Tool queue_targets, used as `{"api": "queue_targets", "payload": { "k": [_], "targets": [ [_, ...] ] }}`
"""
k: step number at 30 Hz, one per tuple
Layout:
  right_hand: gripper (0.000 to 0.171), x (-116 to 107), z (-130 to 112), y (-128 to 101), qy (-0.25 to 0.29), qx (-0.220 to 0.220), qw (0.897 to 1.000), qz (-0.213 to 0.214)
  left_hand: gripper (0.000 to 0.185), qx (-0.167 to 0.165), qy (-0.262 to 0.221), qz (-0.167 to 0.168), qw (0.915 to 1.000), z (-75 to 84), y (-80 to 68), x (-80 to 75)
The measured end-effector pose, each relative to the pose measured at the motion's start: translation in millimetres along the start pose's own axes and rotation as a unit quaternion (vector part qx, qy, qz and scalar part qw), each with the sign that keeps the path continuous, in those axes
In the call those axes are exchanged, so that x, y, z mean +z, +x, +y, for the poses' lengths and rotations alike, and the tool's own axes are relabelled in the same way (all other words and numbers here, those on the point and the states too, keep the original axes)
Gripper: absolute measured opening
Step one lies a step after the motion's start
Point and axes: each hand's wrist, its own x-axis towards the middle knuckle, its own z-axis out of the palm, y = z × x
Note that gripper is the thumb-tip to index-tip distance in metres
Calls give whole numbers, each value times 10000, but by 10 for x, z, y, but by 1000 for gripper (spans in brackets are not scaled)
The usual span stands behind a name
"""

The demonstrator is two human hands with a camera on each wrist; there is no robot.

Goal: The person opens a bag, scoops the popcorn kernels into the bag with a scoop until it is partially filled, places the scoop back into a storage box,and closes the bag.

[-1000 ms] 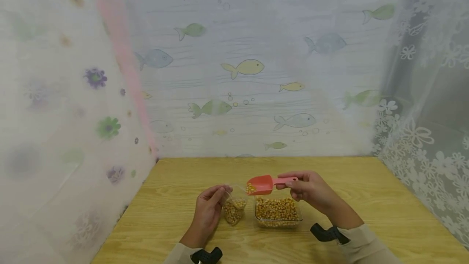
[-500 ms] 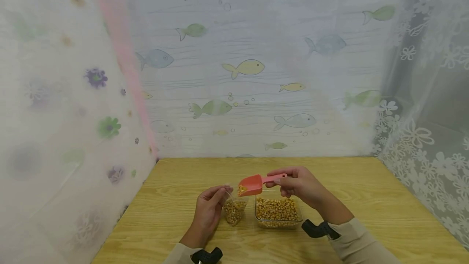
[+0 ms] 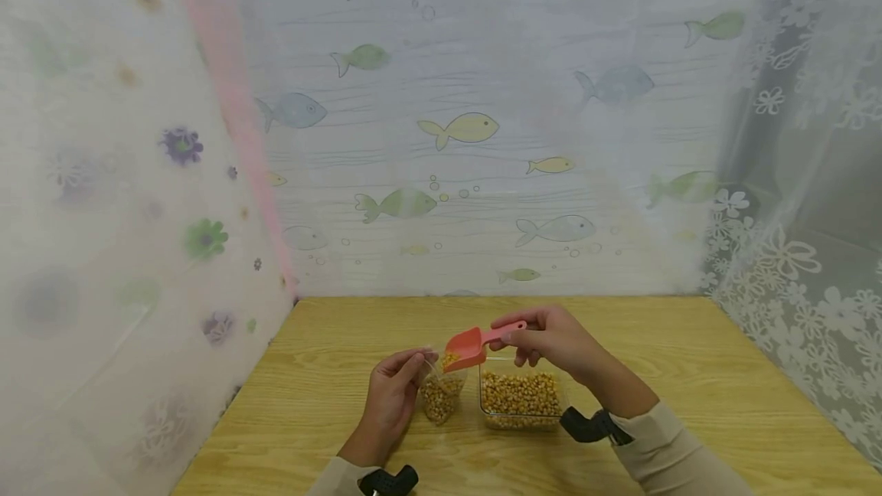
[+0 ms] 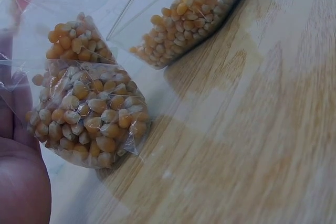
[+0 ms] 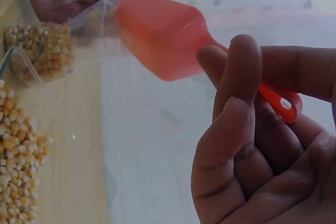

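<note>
My left hand [image 3: 393,396] pinches the top edge of a clear plastic bag [image 4: 89,114], which is partly filled with corn kernels and hangs beside the fingers. In my right hand [image 3: 561,347] the handle of a red scoop [image 3: 466,348] is gripped between thumb and fingers. The scoop tilts down to the left, its lip at the bag's mouth, with some kernels [image 3: 450,359] near that lip. From the right wrist view the scoop's underside shows, and its front end overlaps the clear plastic. Whether kernels are falling cannot be made out.
A clear rectangular container [image 3: 524,421] of corn kernels stands on the wooden table [image 3: 331,327], right of the bag and below the scoop. Printed curtains [image 3: 468,251] with fish and flowers enclose the table at the back and sides.
My right hand has moved left with the scoop, bringing it from above the container to the bag's mouth and tilting its front lower. The left hand and bag have stayed almost still.
</note>
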Motion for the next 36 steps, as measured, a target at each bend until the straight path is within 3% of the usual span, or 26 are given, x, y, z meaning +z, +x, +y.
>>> {"api": "queue_targets", "payload": {
  "k": [14, 21, 36],
  "targets": [
    [31, 51, -284, 25, -853, -184, 9962, 38, 28, 56, 10, -148, 9999, 14, -5, -12],
    [28, 95, -406, 27, -1259, -324, 9915, -40, 28, 28, -21, -55, 10000, 18, 5, -4],
    [31, 92, -282, -38, -937, -353, 9949, 95, 31, -38, -58, 87, 9999, 8, 6, 0]
  ]
}}
